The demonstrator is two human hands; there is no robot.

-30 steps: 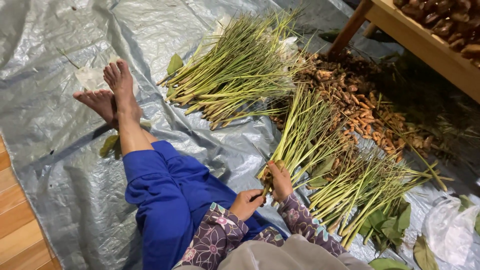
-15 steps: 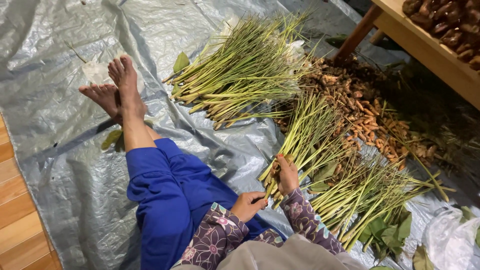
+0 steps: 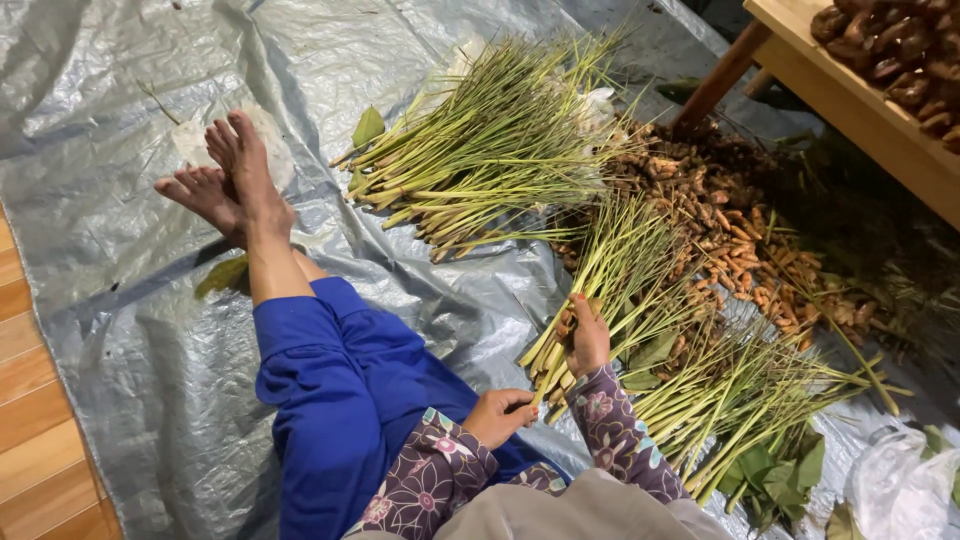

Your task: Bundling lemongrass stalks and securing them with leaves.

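I sit on a grey plastic sheet (image 3: 120, 330) with my legs in blue trousers (image 3: 340, 400) stretched out and my bare feet (image 3: 235, 185) crossed. My right hand (image 3: 585, 335) grips a small bunch of green stalks (image 3: 600, 290) near its cut ends. My left hand (image 3: 500, 415) is closed around the lower ends of the same bunch, just above my lap. A big pile of the same stalks (image 3: 490, 150) lies ahead, and another pile (image 3: 730, 400) lies to my right.
A heap of small brown roots (image 3: 740, 230) spreads behind the stalks. A wooden table (image 3: 860, 100) with brown roots on it stands at the top right, one leg slanting down. A white plastic bag (image 3: 895, 485) and green leaves (image 3: 785, 475) lie at the lower right. Wooden floor (image 3: 30, 450) shows at left.
Both hands stay on the bunch with only slight shifts. The view has drifted a little, so the piles sit slightly further right and lower in the picture.
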